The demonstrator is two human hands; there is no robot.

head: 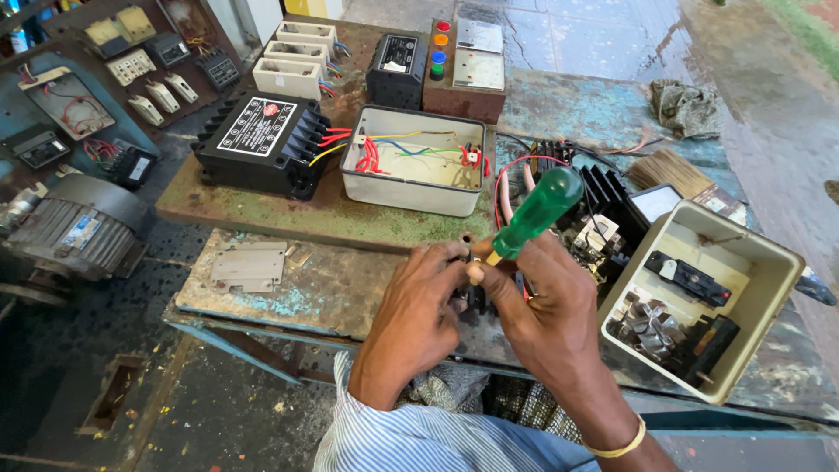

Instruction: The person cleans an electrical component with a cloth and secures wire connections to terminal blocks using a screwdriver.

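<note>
Lower centre of the frame: the right hand (546,301) has its grip clamped on a screwdriver (531,214) with a translucent green handle. The handle rises up and to the right out of the fingers, and the shaft end points down-left into the gap between the two hands. The left hand (419,301) has its grip closed around a small dark electrical part (472,297), mostly hidden by the fingers; this part lies directly below the screwdriver tip, at the point where the two thumbs meet.

Both hands work above the near edge of a worn metal surface (297,288) with flaking blue paint. Just right of the right hand stands an open beige box (743,350), tilted, holding dark parts. Behind the hands, at centre frame, sits an open grey enclosure (411,188) containing red, yellow, blue and green wires. To its left lies a black finned unit (258,144) with coloured leads. A flat metal plate (249,265) lies at the left of the surface. A brush (669,170) and a crumpled rag (686,107) occupy the upper right.
</note>
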